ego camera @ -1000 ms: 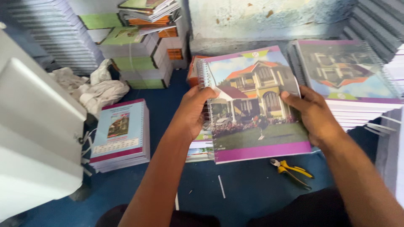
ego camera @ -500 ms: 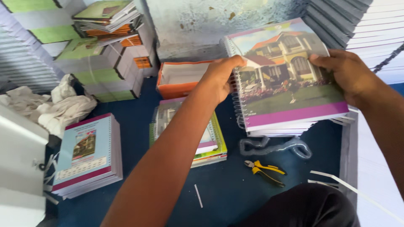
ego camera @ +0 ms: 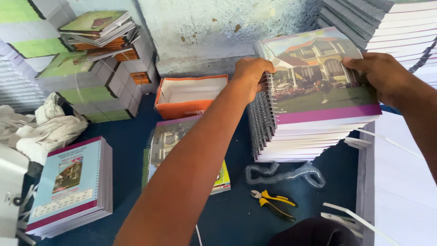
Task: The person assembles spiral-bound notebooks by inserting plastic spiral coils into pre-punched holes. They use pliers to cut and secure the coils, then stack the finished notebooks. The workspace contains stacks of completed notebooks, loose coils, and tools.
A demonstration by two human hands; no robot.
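Left grip: left hand (ego camera: 251, 75) clenched on the wire-spiral edge of the top spiral notebook (ego camera: 318, 77).
Right grip: right hand (ego camera: 381, 75) grasping the same notebook's far right edge.
Notebook: glossy cover, house picture, purple band; lies between both hands atop the notebook stack (ego camera: 302, 136).
Stack: white page edges, grey coils, at the table's (ego camera: 227, 214) far right.
Nearby: yellow-handled pliers (ego camera: 273, 202), coiled binding wire (ego camera: 287, 173), orange box (ego camera: 191, 95).
Change: notebook has been lowered onto the stack.
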